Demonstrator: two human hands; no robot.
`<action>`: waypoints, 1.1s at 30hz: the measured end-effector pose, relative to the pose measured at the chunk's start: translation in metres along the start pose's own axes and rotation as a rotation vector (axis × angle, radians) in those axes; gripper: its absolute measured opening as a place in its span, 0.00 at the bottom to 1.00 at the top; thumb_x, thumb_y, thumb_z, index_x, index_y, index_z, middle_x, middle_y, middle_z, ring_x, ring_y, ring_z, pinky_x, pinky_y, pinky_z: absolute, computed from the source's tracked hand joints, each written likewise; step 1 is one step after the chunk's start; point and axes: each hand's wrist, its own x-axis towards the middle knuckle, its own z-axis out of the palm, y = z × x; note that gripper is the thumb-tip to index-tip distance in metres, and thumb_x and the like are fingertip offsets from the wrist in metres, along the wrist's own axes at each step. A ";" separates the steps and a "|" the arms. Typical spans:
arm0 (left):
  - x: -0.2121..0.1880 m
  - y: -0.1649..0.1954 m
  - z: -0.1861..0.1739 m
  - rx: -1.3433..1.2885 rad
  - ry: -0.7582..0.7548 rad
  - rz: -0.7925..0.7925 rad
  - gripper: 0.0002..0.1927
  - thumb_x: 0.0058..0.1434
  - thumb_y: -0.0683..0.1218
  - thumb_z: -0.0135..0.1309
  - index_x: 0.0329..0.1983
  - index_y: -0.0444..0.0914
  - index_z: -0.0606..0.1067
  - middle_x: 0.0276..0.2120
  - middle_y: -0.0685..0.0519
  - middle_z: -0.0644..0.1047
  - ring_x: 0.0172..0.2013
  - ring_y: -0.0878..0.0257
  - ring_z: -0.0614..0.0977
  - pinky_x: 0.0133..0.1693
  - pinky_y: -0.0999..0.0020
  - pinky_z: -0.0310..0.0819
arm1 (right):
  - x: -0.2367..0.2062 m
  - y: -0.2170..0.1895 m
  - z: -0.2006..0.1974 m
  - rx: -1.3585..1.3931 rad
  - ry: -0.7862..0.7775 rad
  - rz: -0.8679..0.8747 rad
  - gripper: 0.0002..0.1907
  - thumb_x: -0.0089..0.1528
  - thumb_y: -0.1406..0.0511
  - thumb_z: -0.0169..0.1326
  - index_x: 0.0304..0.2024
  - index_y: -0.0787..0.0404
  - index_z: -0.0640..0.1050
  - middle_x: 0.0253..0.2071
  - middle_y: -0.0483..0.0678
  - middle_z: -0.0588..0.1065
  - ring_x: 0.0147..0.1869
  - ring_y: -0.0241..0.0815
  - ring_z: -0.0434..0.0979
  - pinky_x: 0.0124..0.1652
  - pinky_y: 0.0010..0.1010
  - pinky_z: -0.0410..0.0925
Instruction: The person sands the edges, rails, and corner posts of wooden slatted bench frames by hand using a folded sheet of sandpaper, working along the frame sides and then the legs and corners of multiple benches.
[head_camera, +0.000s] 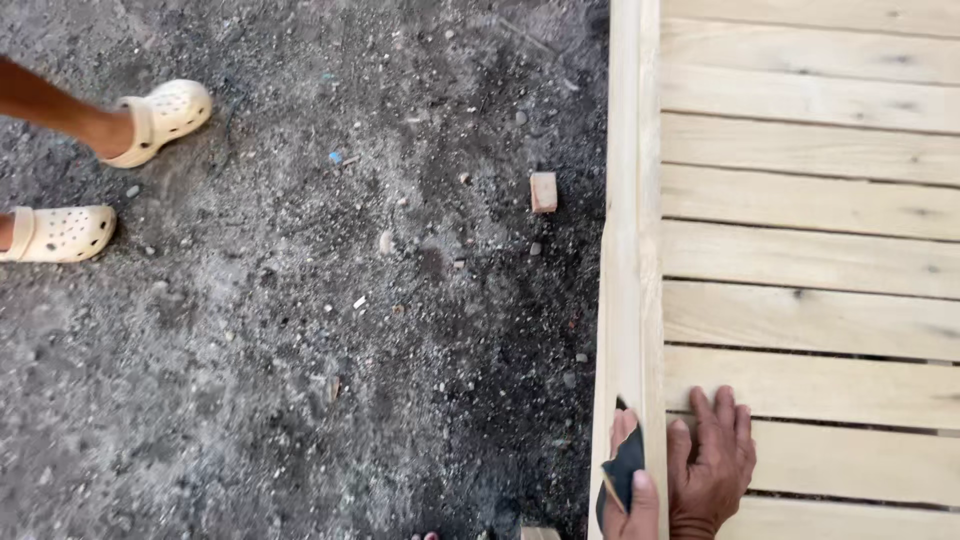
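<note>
I see a slatted wooden frame (810, 200) over gravel ground (300, 350). My right hand (712, 465) lies flat, fingers spread, on slats near the frame's left rail, beside my left hand (632, 490) gripping dark sandpaper (622, 468) against that rail. A wood offcut (543, 191) lies on the ground.

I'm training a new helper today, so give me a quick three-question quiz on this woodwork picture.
1. True or false: the left hand presses a dark sheet of sandpaper on the edge rail of the slatted wooden panel.
2. Where does the right hand rest? A) on the slats B) on the ground C) on a clog
3. What lies on the gravel ground beside the rail?

Key: 1 true; 2 A; 3 a small wood block.
</note>
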 end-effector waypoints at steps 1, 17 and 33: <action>0.005 0.013 0.000 0.026 -0.028 0.025 0.32 0.74 0.52 0.36 0.78 0.33 0.53 0.78 0.38 0.55 0.78 0.52 0.51 0.73 0.62 0.39 | 0.002 0.002 0.002 0.002 0.007 -0.005 0.24 0.68 0.55 0.49 0.66 0.52 0.75 0.73 0.53 0.67 0.81 0.59 0.58 0.73 0.48 0.49; 0.095 0.052 0.008 -0.052 0.007 -0.262 0.32 0.72 0.56 0.34 0.76 0.40 0.55 0.75 0.52 0.59 0.73 0.62 0.59 0.69 0.66 0.50 | 0.000 -0.006 -0.001 -0.005 0.025 -0.024 0.24 0.66 0.57 0.49 0.65 0.52 0.74 0.73 0.53 0.67 0.80 0.57 0.58 0.73 0.47 0.51; 0.154 0.052 0.020 -0.391 0.108 -0.499 0.31 0.69 0.56 0.40 0.73 0.42 0.61 0.67 0.49 0.70 0.64 0.57 0.70 0.64 0.62 0.61 | 0.004 -0.009 -0.011 -0.066 -0.006 0.036 0.25 0.65 0.55 0.52 0.63 0.52 0.75 0.71 0.51 0.68 0.79 0.56 0.59 0.72 0.49 0.52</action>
